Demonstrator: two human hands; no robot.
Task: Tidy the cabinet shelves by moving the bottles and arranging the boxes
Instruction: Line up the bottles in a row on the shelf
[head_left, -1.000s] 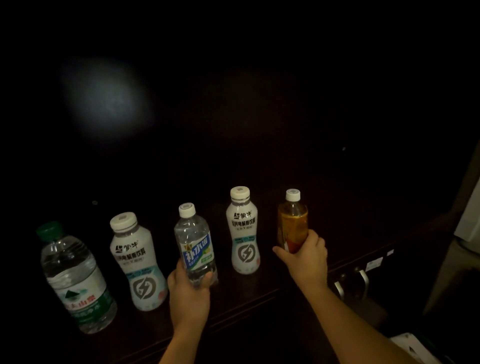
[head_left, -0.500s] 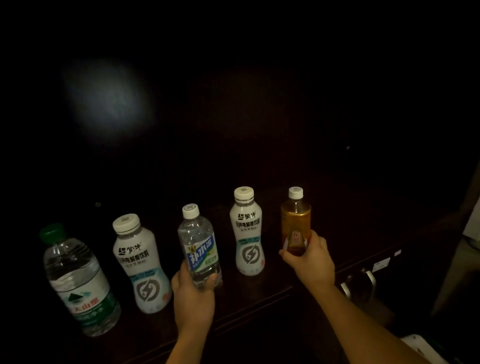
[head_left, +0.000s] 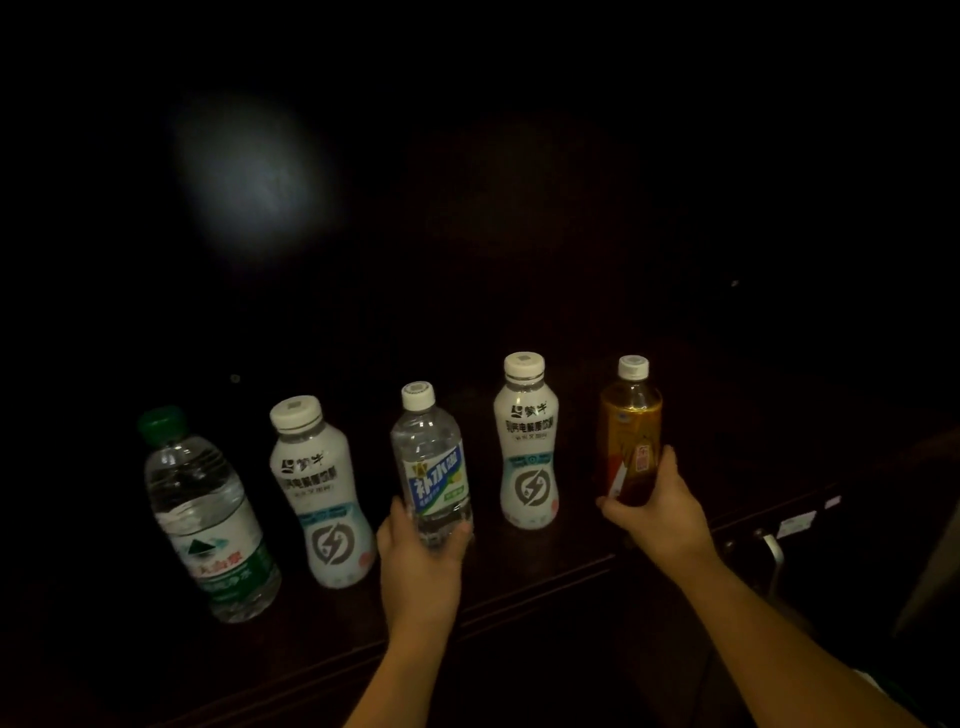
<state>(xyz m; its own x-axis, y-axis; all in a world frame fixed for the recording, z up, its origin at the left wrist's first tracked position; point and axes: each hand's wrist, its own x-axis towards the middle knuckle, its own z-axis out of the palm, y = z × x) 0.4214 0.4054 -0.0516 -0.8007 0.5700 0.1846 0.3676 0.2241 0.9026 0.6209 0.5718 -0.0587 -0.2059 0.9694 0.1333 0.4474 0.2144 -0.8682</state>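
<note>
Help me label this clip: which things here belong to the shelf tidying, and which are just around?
Job:
left hand
right hand
clear blue-label bottle
amber tea bottle
two white drink bottles
green-capped water bottle
dark wooden shelf

Around:
metal handle
white stickers

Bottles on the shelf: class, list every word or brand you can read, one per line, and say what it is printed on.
"蒙牛": left white bottle, with a lightning-bolt logo below.
"蒙牛": right white bottle, same logo.
"补水啦": clear bottle in the left hand.
Green-cap bottle: red label characters too blurred.
Amber bottle in the right hand: label unreadable.
Smaller lines on all labels: too small.
</note>
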